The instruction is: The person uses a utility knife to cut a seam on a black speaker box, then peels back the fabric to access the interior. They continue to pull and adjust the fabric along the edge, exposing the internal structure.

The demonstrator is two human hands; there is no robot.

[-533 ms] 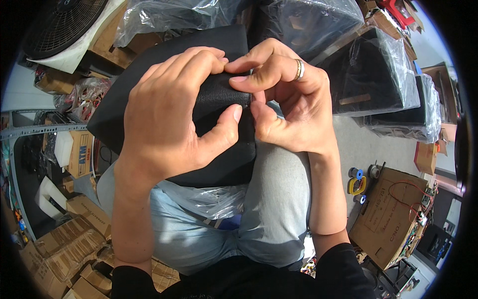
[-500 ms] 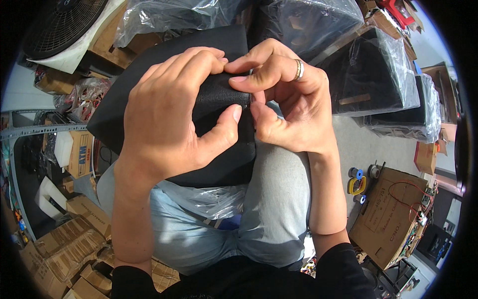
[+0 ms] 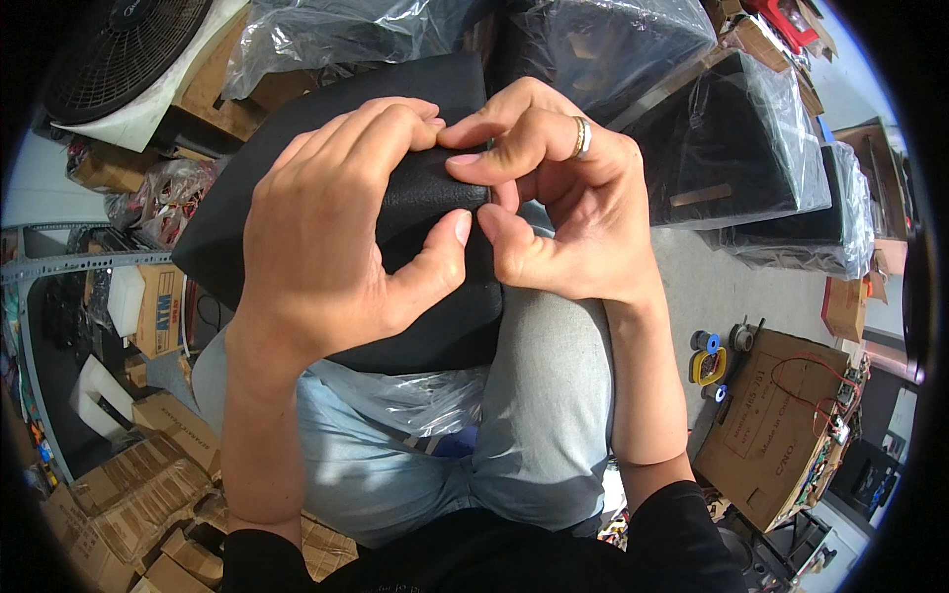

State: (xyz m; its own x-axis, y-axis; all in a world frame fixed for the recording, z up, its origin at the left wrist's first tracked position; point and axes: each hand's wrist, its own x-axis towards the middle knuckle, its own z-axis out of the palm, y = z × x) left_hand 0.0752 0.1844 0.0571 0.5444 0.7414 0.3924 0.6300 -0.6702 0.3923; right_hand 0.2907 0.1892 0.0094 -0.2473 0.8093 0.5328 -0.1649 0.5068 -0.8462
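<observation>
A black box with a grained, leather-like skin (image 3: 435, 188) rests on my lap, over my light blue jeans (image 3: 534, 415). My left hand (image 3: 336, 247) lies over its near right corner, fingers curled on top and thumb pressed against the side. My right hand (image 3: 563, 208), with a ring on one finger, pinches the same corner edge from the right, its thumb tip close to my left thumb. A piece of clear plastic film (image 3: 405, 395) lies crumpled on my lap under the box.
Several black boxes wrapped in clear plastic (image 3: 732, 148) stand on the floor ahead and to the right. A round black fan (image 3: 119, 49) is at the upper left. Cardboard cartons (image 3: 129, 494) pile at the lower left. A brown board with wires and tape rolls (image 3: 781, 425) sits at the right.
</observation>
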